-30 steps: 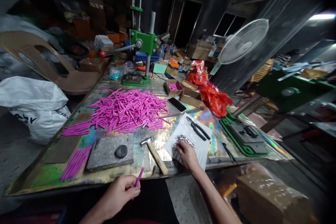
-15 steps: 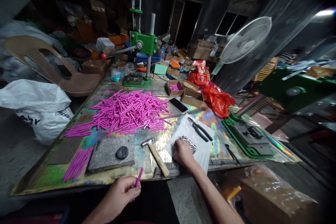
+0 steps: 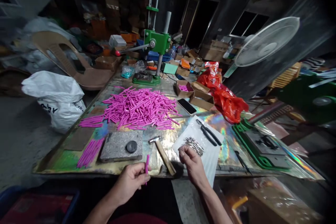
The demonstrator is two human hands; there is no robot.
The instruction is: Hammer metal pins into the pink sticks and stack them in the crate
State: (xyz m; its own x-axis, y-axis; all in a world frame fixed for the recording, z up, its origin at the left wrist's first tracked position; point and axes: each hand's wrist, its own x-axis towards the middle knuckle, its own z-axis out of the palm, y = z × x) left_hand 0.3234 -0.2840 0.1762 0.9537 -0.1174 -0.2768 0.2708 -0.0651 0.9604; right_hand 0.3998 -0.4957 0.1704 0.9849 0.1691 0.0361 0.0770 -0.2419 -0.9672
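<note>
My left hand (image 3: pixel 135 177) pinches a short pink tube (image 3: pixel 147 168) upright at the table's front edge. My right hand (image 3: pixel 193 162), fingertips pressed together, is just in front of a pile of small metal pins (image 3: pixel 194 146); whatever it may hold is too small to make out. The pins lie on a white sheet (image 3: pixel 210 162) beside black-handled pliers (image 3: pixel 209 133). Between my hands lies a hammer (image 3: pixel 165 155) with a wooden handle. Left of it, a stone slab (image 3: pixel 112 147) carries a round black piece (image 3: pixel 131 146). A big heap of pink tubes (image 3: pixel 141 106) lies behind the slab.
A green hand press (image 3: pixel 157 42) stands at the back, another (image 3: pixel 262 147) at the right. Small cardboard boxes (image 3: pixel 202 99), a phone (image 3: pixel 187 106) and a red plastic bag (image 3: pixel 228 103) lie near the heap. Tweezers (image 3: pixel 243 162) rest front right. A fan (image 3: pixel 267 47) stands behind.
My right hand has drawn back from the metal pins toward me, its fingertips now pinched. My left hand still holds the pink tube. The view has shifted, so the scene sits further right.
</note>
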